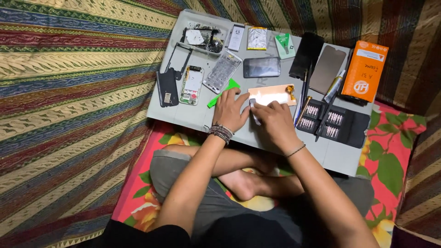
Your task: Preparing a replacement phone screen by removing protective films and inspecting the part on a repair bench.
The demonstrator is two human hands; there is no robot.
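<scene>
Crossed legs [239, 177] under grey table [340, 156]. Left hand [231, 110] lies flat, pinning the glossy phone panel [271, 96] at mid-table. Right hand [274, 120] pinches a small white tool [253, 106] against its left end. Judged: edge work; next needs steady pressure.

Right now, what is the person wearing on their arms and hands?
Both forearms are bare, with no sleeves and no gloves. The left hand has a stack of dark beaded bracelets at the wrist. The right hand has one thin dark cord bracelet.
</scene>
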